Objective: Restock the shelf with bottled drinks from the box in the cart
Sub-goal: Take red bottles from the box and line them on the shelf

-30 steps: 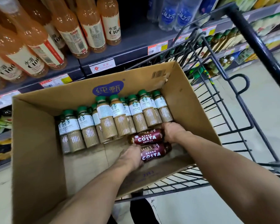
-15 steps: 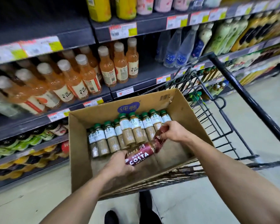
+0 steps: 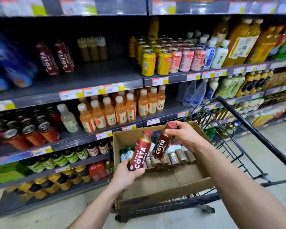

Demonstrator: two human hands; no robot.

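I'm holding two Costa coffees over the cardboard box (image 3: pixel 180 182) in the cart (image 3: pixel 248 129). My left hand (image 3: pixel 122 176) is gripping the red Costa bottle (image 3: pixel 139 152) by its base, and my right hand (image 3: pixel 185 136) is gripping the darker Costa bottle (image 3: pixel 162 146) around its neck. Two shelf Costa bottles (image 3: pixel 56 58) are standing on the shelf (image 3: pixel 97 75) up left.

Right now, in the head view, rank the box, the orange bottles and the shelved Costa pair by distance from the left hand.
1. Box: just beneath the left hand.
2. Orange bottles: on the shelf, up and left.
3. Shelved Costa pair: one shelf higher, far left.
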